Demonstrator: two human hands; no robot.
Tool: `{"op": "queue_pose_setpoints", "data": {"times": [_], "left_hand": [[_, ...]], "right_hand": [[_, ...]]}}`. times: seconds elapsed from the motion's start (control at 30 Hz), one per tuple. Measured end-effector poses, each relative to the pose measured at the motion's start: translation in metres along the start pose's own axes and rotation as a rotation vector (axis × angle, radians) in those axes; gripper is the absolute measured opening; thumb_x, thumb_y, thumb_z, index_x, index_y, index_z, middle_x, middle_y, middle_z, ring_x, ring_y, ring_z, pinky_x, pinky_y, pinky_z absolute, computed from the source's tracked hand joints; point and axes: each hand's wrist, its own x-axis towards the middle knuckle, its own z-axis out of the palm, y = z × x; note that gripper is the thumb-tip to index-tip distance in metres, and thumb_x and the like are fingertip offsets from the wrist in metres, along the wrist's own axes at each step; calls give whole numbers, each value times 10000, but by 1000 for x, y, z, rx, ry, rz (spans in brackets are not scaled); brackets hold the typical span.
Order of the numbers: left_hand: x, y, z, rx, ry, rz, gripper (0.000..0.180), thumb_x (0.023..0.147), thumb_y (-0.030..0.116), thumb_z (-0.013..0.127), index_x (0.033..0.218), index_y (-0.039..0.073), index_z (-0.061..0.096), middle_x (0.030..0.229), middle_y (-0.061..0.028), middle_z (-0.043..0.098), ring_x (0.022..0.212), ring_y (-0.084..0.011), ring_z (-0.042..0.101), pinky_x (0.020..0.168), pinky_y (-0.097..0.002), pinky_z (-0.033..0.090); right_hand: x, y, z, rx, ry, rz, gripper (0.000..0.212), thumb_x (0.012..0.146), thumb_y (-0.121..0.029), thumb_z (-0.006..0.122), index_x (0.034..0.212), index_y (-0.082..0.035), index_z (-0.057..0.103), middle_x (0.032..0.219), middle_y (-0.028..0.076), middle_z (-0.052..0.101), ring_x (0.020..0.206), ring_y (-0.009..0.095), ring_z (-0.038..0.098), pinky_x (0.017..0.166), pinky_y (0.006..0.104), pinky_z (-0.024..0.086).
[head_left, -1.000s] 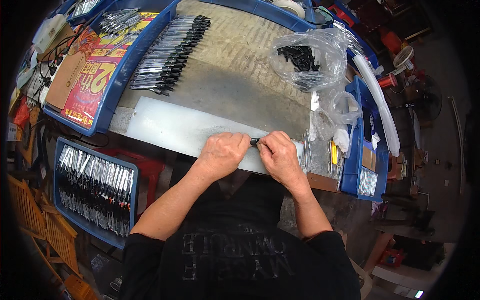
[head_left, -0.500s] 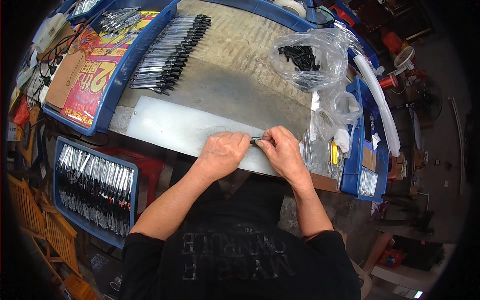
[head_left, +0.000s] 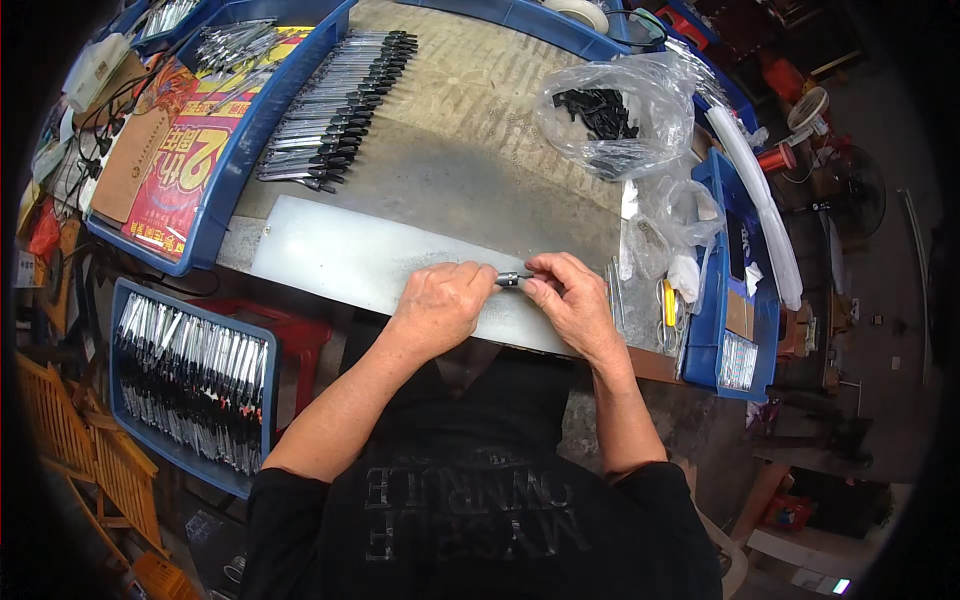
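Above the white board (head_left: 340,235) at the table's front edge, my two hands meet over a pen (head_left: 509,280). A short black stretch of it with a silvery band shows between them; the rest is hidden in my fingers. My left hand (head_left: 443,305) is closed around one end, knuckles up. At the other end, my right hand (head_left: 575,300) pinches the tip between thumb and forefinger. Beyond the board, a long row of clear-barrelled pens with black ends (head_left: 340,110) lies side by side on the table.
A clear plastic bag of black parts (head_left: 600,115) lies at the far right, near a blue tray (head_left: 715,365). A yellow-handled tool (head_left: 669,304) is by the right edge. To the left stand a blue bin of pens (head_left: 190,370), a red stool (head_left: 300,345) and a larger blue tray (head_left: 215,215).
My right hand has drawn slightly right, away from my left. More of the pen, including its silvery band, now shows between them.
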Motion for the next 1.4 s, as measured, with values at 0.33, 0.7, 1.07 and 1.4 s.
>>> {"op": "queue_pose_setpoints", "data": {"times": [0.33, 0.7, 1.07, 1.4], "left_hand": [[0, -3, -1, -33, 24, 29, 122, 751, 144, 624, 759, 60, 536, 594, -57, 514, 529, -214, 554, 462, -328, 442], [3, 1, -4, -75, 4, 45, 126, 729, 97, 641, 768, 47, 533, 587, -74, 496, 528, -245, 533, 470, -355, 414], [6, 3, -5, 17, -40, 35, 119, 728, 94, 631, 787, 41, 543, 588, -71, 492, 524, -236, 534, 467, -347, 425], [7, 5, -6, 20, -60, 28, 136, 715, 95, 640, 794, 35, 547, 586, -71, 489, 519, -235, 533, 456, -343, 420]], "right_hand": [[5, -2, 16, -19, -27, 3, 163, 797, -178, 613, 830, -23, 652, 699, 125, 590, 656, 275, 568, 593, 355, 441], [4, 17, -22, 30, 195, -110, 189, 806, -151, 603, 928, -7, 616, 778, 131, 593, 720, 261, 581, 639, 326, 455], [67, 127, -171, -524, 474, 20, 178, 795, -99, 535, 911, -4, 630, 892, 171, 620, 835, 332, 591, 732, 388, 465], [77, 126, -162, -743, 285, 407, 150, 733, -107, 553, 778, 2, 647, 810, 218, 623, 776, 382, 600, 730, 434, 470]]}}
